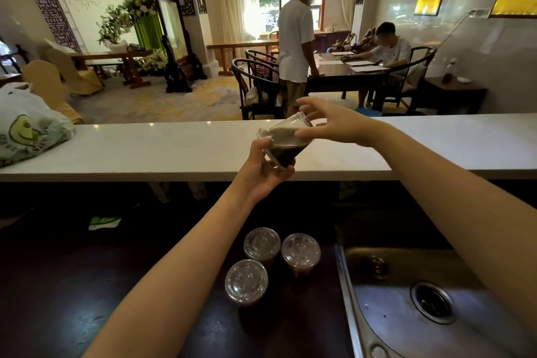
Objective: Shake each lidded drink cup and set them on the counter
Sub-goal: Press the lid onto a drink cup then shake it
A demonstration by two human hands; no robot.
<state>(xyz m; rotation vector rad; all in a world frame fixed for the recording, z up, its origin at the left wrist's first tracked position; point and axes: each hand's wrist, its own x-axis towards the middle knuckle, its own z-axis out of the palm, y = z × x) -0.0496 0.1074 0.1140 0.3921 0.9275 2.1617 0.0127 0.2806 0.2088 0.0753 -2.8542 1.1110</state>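
A clear lidded cup of dark drink (286, 139) is tilted on its side above the white counter (174, 148). My left hand (261, 171) grips its lid end from below. My right hand (334, 122) has its fingers spread around the cup's base end, thumb touching the side. Three more lidded cups stand on the dark lower worktop close together: one at the back left (261, 243), one at the back right (300, 251), one in front (246, 282).
A white plastic bag (29, 125) lies on the counter's left end. A steel sink (430, 302) is set into the lower worktop at right. Beyond the counter, a person stands and another sits at a dark table (345, 70) with chairs.
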